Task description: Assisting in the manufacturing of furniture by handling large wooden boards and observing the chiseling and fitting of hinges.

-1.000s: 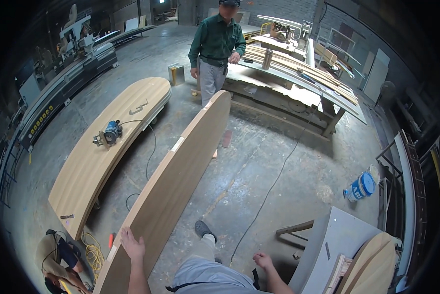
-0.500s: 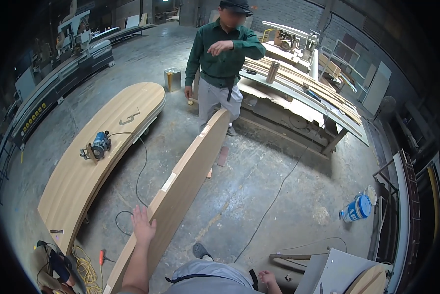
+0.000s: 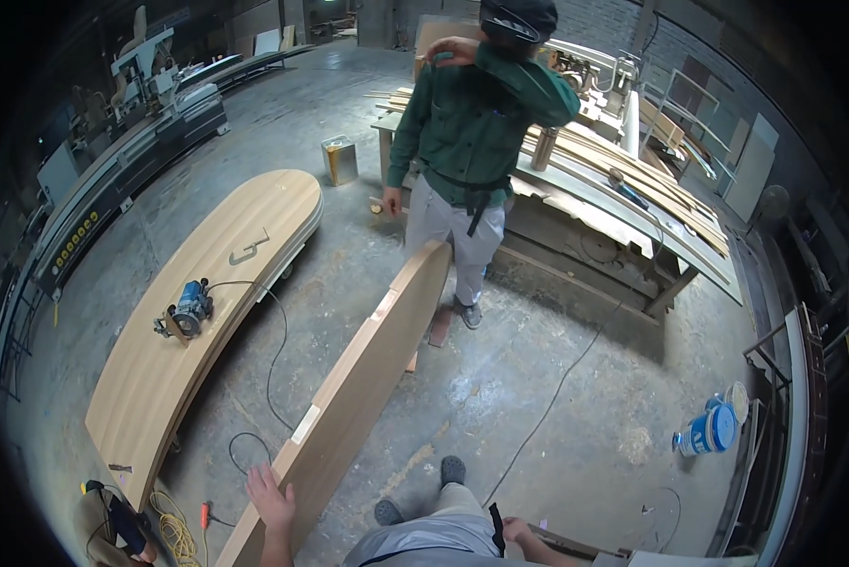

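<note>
A long wooden panel [image 3: 354, 406] with a rounded far end stands on its edge and slants away from me. My left hand [image 3: 271, 499] lies across the near part of its upper edge, fingers stretched and spread. Pale patches show along that edge. Close by my waist, next to a black strap [image 3: 496, 529], my right hand [image 3: 516, 532] is closed; whatever it may hold is hidden. At the panel's far end stands a person [image 3: 476, 142] in a green shirt, one forearm raised before the face and the other hand hanging low.
Left, a curved wooden board [image 3: 245, 213] carries a blue router [image 3: 190, 307] and a clamp [image 3: 250, 248]. Cables and a yellow cord [image 3: 174, 529] lie on the floor. A bench [image 3: 632, 222] with wood strips stands behind the person; a blue bucket [image 3: 713, 430] sits at right.
The person has stepped nearer and lifted the forearm higher across the face. My view has shifted, and one foot is now farther forward. My left hand stays on the panel's edge.
</note>
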The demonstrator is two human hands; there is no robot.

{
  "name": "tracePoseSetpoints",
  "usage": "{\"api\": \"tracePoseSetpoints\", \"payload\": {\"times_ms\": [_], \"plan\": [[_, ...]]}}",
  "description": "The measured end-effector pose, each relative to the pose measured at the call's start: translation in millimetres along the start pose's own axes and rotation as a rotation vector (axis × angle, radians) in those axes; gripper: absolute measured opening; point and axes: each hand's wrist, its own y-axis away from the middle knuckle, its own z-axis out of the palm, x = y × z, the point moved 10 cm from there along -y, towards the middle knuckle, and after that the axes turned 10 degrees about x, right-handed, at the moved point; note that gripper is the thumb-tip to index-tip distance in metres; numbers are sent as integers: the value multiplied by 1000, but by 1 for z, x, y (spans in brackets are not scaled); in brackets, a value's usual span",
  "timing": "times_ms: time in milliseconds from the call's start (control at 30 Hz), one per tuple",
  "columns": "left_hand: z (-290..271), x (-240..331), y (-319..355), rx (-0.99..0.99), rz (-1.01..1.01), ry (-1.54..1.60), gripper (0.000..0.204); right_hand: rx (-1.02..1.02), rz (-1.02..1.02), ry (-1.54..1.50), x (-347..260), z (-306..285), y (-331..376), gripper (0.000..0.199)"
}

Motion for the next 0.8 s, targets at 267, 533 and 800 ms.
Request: {"api": "tracePoseSetpoints", "payload": {"times_ms": [267,533,800], "plan": [[11,128,59,-260,-16,198,58,-34,-170,49,-104,-121,-179,22],[58,75,319,-583,-1131,564,53,-252,-211,169,-236,-86,-223,17],[14,92,600,28,-1937,672,48,-584,-485,527,-295,101,-90,18]]}}
